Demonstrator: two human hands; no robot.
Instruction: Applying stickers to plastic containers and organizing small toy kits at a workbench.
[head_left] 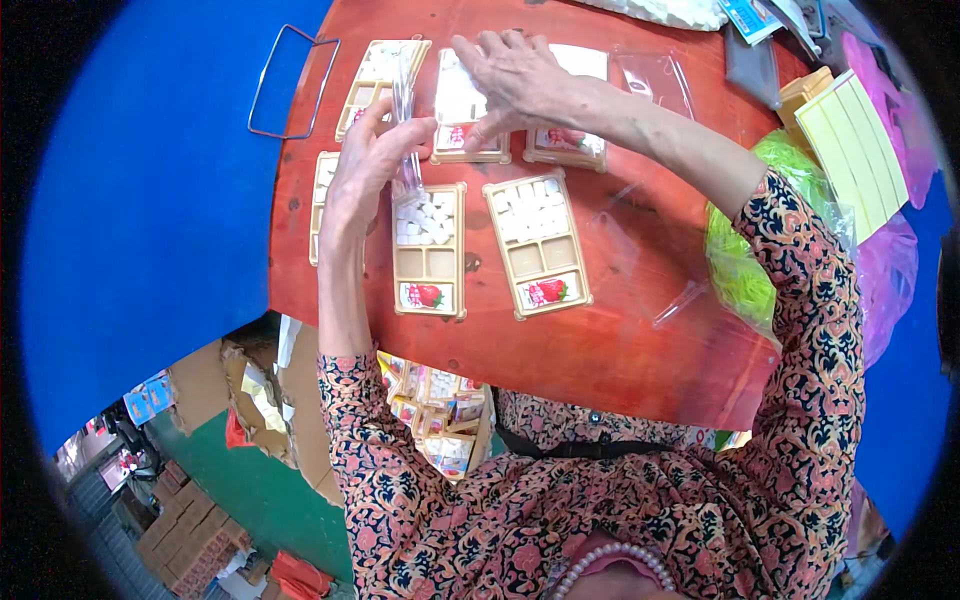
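Observation:
My left hand grips an upright bunch of clear plastic covers, seen edge-on, between thumb and fingers. My right hand has its fingers spread over a beige compartment tray at the far middle; whether it presses on it I cannot tell. A strawberry packet shows at that tray's near end. Closer to me lie two more trays, one on the left and one on the right. Both have small white pieces at the far end, two bare compartments and a strawberry packet.
More trays lie at the far left, left edge and beyond my right wrist. A wire frame rests on the blue surface. Green plastic bags and a yellow lined pad sit at right. An open box of packaged goods stands below the red table.

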